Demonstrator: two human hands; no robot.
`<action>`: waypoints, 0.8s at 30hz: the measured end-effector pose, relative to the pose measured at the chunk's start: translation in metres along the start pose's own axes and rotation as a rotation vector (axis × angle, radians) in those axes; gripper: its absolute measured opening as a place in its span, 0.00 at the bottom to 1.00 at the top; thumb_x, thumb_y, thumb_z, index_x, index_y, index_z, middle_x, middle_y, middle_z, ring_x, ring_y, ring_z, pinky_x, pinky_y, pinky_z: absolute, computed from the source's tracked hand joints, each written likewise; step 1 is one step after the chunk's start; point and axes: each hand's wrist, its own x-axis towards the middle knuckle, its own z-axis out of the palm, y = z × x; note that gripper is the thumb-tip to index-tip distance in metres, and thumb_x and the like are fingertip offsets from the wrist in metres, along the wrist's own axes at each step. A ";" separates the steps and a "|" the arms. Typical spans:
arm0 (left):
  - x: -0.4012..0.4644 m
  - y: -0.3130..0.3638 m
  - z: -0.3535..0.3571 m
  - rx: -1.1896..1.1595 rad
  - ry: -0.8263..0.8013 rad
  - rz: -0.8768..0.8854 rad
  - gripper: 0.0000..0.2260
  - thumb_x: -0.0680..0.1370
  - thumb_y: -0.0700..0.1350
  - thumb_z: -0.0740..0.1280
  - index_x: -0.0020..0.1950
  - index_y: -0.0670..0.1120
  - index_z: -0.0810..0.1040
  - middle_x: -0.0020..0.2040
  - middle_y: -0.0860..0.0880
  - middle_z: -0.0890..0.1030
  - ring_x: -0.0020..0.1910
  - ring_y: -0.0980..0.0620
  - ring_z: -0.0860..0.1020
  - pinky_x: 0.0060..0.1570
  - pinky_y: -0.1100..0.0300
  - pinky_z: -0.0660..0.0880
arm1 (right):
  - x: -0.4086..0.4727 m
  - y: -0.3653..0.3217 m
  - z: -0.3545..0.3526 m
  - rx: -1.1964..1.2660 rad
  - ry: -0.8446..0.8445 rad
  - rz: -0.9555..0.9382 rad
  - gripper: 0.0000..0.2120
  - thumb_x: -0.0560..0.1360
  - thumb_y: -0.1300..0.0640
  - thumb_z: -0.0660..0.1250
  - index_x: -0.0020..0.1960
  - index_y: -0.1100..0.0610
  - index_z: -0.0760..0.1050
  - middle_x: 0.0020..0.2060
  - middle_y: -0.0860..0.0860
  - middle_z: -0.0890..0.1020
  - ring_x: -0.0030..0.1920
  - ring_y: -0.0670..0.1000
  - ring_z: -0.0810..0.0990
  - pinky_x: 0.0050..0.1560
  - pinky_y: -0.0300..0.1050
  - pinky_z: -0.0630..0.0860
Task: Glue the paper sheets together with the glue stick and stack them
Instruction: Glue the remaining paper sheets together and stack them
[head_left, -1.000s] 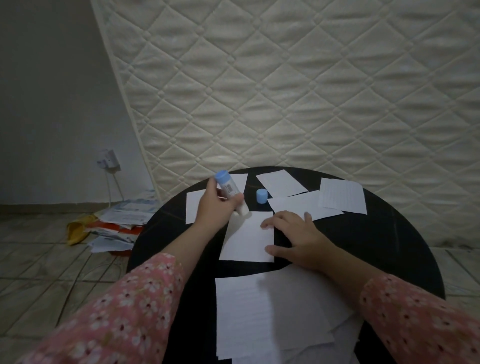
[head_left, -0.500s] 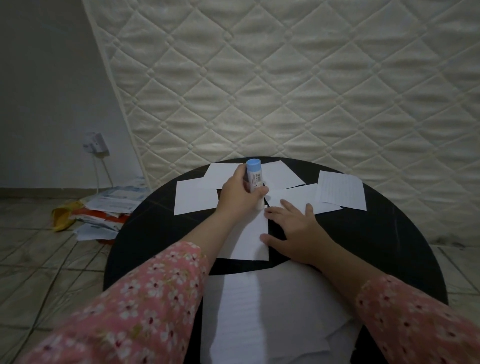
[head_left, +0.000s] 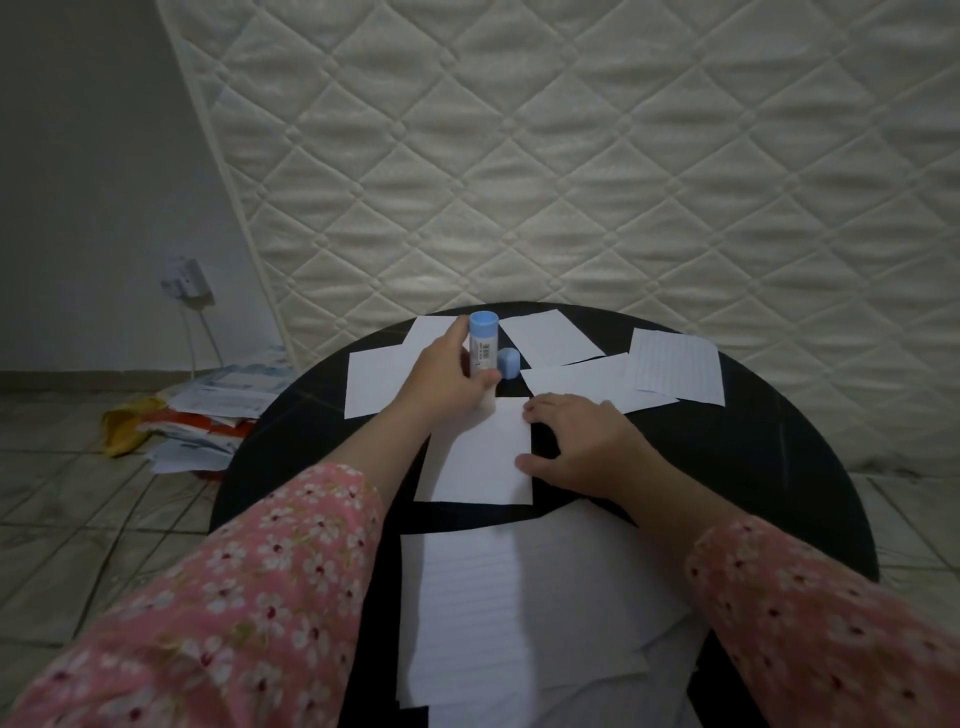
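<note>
Two hands work over a round black table (head_left: 753, 467), and the step in hand looks like spreading glue on one sheet. Taking the table as a clock face, at about ten o'clock lies a loose white sheet (head_left: 374, 384). Next to the right, the left hand (head_left: 441, 384) has its fingers and thumb wrapped round the glue stick (head_left: 482, 345), which stands nearly upright, its lower end down at the far edge of the small sheet (head_left: 478, 457) near the table's centre. Whether the tip touches the paper I cannot tell; the hand hides it. Just beside the stick sits its blue cap (head_left: 509, 362), toward twelve o'clock. The right hand (head_left: 576, 441) rests on the small sheet's right edge, fingers loosely spread and pinning it flat. More sheets (head_left: 670, 364) lie overlapping toward two o'clock, and a larger pile of paper (head_left: 519, 613) fills six o'clock.

The next move probably calls for drawing the stick across the pinned sheet while the right hand steadies it, then laying another sheet squarely on top.
</note>
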 end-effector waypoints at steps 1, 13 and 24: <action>0.000 -0.004 -0.003 -0.008 -0.001 -0.019 0.25 0.76 0.46 0.70 0.69 0.51 0.64 0.51 0.50 0.76 0.49 0.52 0.76 0.47 0.60 0.68 | -0.001 0.000 0.001 0.024 0.006 -0.001 0.31 0.75 0.38 0.62 0.73 0.50 0.63 0.73 0.44 0.64 0.72 0.48 0.63 0.69 0.55 0.60; -0.002 -0.024 -0.021 0.014 0.015 -0.082 0.28 0.76 0.46 0.69 0.73 0.52 0.61 0.53 0.51 0.74 0.52 0.53 0.73 0.51 0.59 0.68 | -0.004 0.001 0.003 0.042 0.004 -0.004 0.30 0.75 0.39 0.62 0.73 0.50 0.62 0.74 0.44 0.63 0.73 0.47 0.60 0.70 0.57 0.59; 0.000 -0.029 -0.032 -0.409 0.293 -0.082 0.39 0.77 0.40 0.68 0.75 0.60 0.44 0.57 0.45 0.77 0.45 0.52 0.80 0.44 0.57 0.79 | -0.006 0.004 0.005 0.055 0.026 -0.014 0.30 0.75 0.39 0.61 0.73 0.49 0.62 0.74 0.42 0.63 0.73 0.45 0.59 0.71 0.55 0.59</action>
